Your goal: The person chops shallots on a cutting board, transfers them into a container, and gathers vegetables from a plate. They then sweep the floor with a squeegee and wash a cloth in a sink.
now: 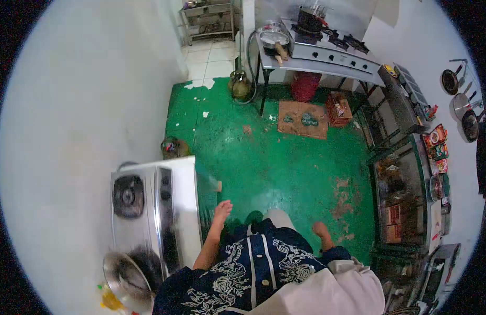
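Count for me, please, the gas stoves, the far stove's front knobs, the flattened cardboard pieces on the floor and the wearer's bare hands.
Gas stoves (near stove, far stove): 2
Far stove's front knobs: 4
Flattened cardboard: 1
Bare hands (left hand, right hand): 2
Total: 9

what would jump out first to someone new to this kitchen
Probably the worn, bright green floor filling the middle. Next, the bare left hand and right hand, out in front of the dark blue, white-embroidered top, lower centre. Then the silver metal stove at lower left, on a white counter.
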